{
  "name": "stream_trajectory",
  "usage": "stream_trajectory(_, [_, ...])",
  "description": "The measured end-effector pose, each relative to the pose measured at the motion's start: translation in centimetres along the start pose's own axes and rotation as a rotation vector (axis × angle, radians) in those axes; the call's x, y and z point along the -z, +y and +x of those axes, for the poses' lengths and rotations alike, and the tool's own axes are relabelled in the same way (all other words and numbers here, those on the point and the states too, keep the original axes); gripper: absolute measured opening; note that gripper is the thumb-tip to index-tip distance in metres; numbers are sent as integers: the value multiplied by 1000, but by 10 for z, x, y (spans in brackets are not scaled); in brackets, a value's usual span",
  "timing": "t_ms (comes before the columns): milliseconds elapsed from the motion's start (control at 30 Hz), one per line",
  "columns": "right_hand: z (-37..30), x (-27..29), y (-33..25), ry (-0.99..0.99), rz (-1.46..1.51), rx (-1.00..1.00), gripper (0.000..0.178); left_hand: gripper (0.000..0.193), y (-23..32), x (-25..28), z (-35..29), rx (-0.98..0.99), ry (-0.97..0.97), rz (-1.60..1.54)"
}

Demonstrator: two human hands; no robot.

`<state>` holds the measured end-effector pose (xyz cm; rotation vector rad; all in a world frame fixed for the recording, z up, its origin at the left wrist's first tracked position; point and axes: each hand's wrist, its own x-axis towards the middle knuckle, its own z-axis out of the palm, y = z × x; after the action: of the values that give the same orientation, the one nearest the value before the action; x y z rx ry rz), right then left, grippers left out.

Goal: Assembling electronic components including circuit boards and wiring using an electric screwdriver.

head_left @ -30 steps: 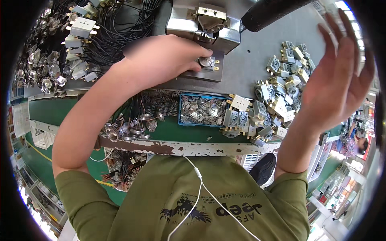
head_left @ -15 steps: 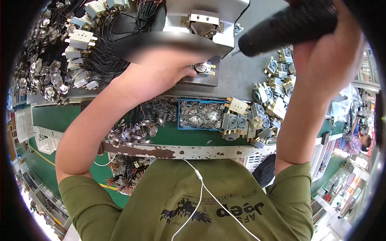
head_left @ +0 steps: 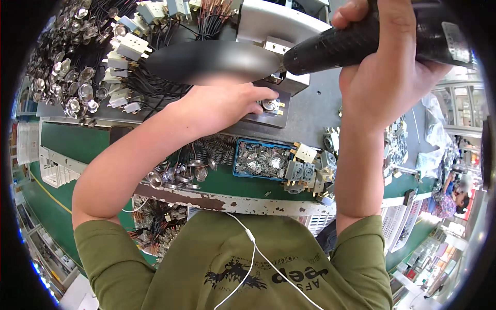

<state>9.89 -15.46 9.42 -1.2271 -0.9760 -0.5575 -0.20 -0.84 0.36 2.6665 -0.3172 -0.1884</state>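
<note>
My left hand [head_left: 222, 106] has its thumb and a finger closed at the edge of a small fitting [head_left: 269, 105] with a round metal centre and brass prongs. That fitting sits on a dark metal block [head_left: 271, 120]. My right hand [head_left: 390, 77] grips a black power screwdriver [head_left: 330, 50], tilted with its nose toward the left. The nose is above and to the right of the fitting; a dark blurred patch hides the area beside it, including the tool's tip and some left fingers.
A blue tray [head_left: 235, 161] of small metal pieces stands near the table's front edge. Beside it lie several grey sockets [head_left: 305, 170] and metal springs [head_left: 219, 150]. Wired white connectors [head_left: 132, 46] and round metal caps [head_left: 67, 93] are heaped at the left. A machine housing [head_left: 281, 19] stands behind.
The screwdriver has come left and levelled near the fitting, with my right hand moving inward. My left hand stays at the fitting. The view has shifted slightly.
</note>
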Motion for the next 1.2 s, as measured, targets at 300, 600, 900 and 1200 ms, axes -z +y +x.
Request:
stream_trajectory(300, [-5,-24,-14,187,-50,-240,20,40,-5,-4,1,10,-39,6])
stream_trajectory(600, [-8,-32,-16,194,-75,-203,31,39,-5,-4,-1,5,-34,1])
stream_trajectory(900, [-18,-41,-25,163,-259,-157,52,40,-9,-9,0,-33,18,20])
stream_trajectory(1200, [-22,-34,-37,134,-161,-438,32,38,-12,-20,-8,-86,138,44])
